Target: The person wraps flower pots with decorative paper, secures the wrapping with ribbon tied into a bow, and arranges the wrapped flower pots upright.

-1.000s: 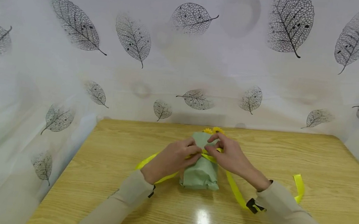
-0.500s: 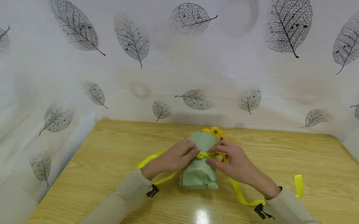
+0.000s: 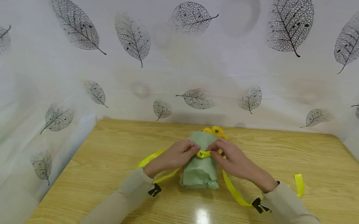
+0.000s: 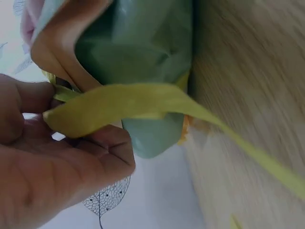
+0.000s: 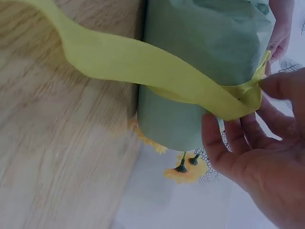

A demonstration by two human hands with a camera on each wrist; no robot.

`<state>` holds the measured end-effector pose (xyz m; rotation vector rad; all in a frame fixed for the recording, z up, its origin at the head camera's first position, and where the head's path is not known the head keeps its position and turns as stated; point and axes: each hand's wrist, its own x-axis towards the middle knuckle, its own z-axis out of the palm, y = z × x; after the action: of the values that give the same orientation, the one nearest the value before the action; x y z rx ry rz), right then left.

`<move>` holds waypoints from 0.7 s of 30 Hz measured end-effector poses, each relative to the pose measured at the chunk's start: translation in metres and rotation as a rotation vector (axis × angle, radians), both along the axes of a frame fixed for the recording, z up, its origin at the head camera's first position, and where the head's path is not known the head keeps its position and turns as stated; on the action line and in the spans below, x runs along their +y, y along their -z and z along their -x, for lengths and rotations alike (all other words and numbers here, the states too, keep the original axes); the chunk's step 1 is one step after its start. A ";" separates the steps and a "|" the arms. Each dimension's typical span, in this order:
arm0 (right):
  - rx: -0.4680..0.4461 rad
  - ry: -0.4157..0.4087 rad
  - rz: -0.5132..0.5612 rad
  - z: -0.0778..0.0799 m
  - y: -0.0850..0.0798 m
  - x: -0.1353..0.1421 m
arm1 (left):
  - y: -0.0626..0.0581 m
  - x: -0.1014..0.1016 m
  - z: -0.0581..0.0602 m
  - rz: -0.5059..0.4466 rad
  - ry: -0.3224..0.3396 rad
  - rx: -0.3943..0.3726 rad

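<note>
A bouquet wrapped in pale green paper (image 3: 200, 174) lies on the table, its yellow flowers (image 3: 217, 131) pointing to the far side. A yellow ribbon (image 3: 204, 154) crosses the middle of the wrapping, gathered on top. My left hand (image 3: 174, 157) pinches the ribbon at the left of this gathered part; in the left wrist view a wide ribbon tail (image 4: 143, 100) runs from the fingers past the paper. On the other side my right hand (image 3: 235, 161) pinches the ribbon between thumb and fingers, and the right wrist view shows its loose length (image 5: 138, 62) trailing to the table.
The wooden table (image 3: 117, 200) reaches back to a leaf-printed curtain (image 3: 158, 58). Ribbon tails lie on both sides of the bouquet, one end (image 3: 299, 183) curling up beyond the right sleeve. Black buckles (image 3: 155, 190) hang from the wrist straps.
My right hand first drew right with a loop of ribbon, then came back in close to the middle. The left hand turned slightly and stayed at the ribbon. The bouquet has barely shifted.
</note>
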<state>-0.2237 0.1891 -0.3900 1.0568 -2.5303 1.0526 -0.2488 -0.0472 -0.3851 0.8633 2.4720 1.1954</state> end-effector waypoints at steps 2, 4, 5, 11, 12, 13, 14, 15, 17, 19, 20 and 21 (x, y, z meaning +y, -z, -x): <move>0.051 -0.008 0.019 0.001 0.001 0.001 | 0.000 0.001 0.001 -0.031 -0.023 -0.067; 0.139 -0.028 0.039 0.002 0.003 0.001 | -0.001 0.001 0.001 -0.082 -0.059 -0.156; 0.189 -0.039 0.048 0.003 0.004 0.001 | -0.002 0.001 0.002 -0.108 -0.077 -0.200; 0.425 -0.097 0.070 0.007 0.007 -0.004 | -0.007 0.002 0.000 -0.182 -0.164 -0.357; 0.444 -0.098 0.068 0.007 0.007 -0.005 | -0.008 0.002 -0.001 -0.180 -0.168 -0.365; 0.462 -0.096 0.063 0.007 0.007 -0.006 | -0.008 0.002 -0.001 -0.183 -0.167 -0.371; 0.478 -0.089 0.058 0.007 0.006 -0.007 | -0.008 0.002 -0.002 -0.182 -0.166 -0.373; 0.486 -0.082 0.052 0.006 0.006 -0.008 | -0.009 0.002 -0.002 -0.183 -0.166 -0.377; 0.489 -0.071 0.043 0.005 0.004 -0.010 | -0.008 0.002 -0.002 -0.187 -0.156 -0.357; 0.471 -0.056 0.047 0.004 0.004 -0.011 | -0.007 0.001 -0.002 -0.183 -0.158 -0.310; 0.448 -0.048 0.057 0.003 0.004 -0.011 | -0.006 0.001 -0.002 -0.171 -0.161 -0.270; 0.422 -0.042 0.071 0.003 0.004 -0.011 | -0.005 0.000 -0.001 -0.161 -0.162 -0.222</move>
<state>-0.2263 0.1780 -0.3943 1.1735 -2.1291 0.8178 -0.2478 -0.0472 -0.3803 0.5407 2.3255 1.4753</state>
